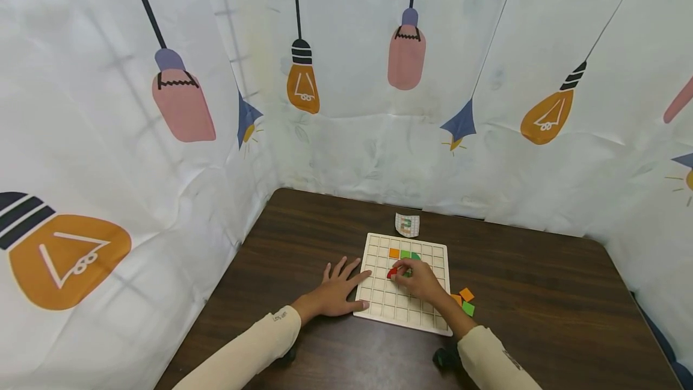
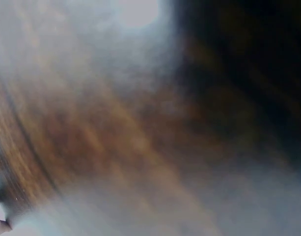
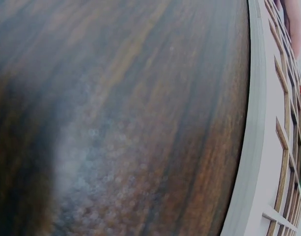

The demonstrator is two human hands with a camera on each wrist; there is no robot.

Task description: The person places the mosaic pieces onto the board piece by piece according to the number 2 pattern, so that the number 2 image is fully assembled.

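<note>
A pale square grid board [image 1: 379, 309] lies on the table. My left hand [image 1: 337, 294] rests at its left side with fingers spread, index fingertip and thumb tip over the board's edge. Over the middle of the grid, my right hand [image 1: 417, 281] pinches a red tile [image 1: 392, 272] with a curved edge between thumb and fingertips. A green tile [image 1: 408, 273] shows partly under those fingers. Above them on the grid sit an orange tile [image 1: 394, 253], a light green tile [image 1: 405, 254] and a dark green one [image 1: 415, 256], partly covered by the hand.
Loose orange tiles [image 1: 467, 294] and a green tile [image 1: 468, 309] lie just right of the board. Behind it is a small card [image 1: 407, 225] with a coloured grid pattern. The dark wooden table [image 1: 536, 294] meets a printed white curtain [image 1: 346, 155]. The left wrist view is mostly blurred tabletop.
</note>
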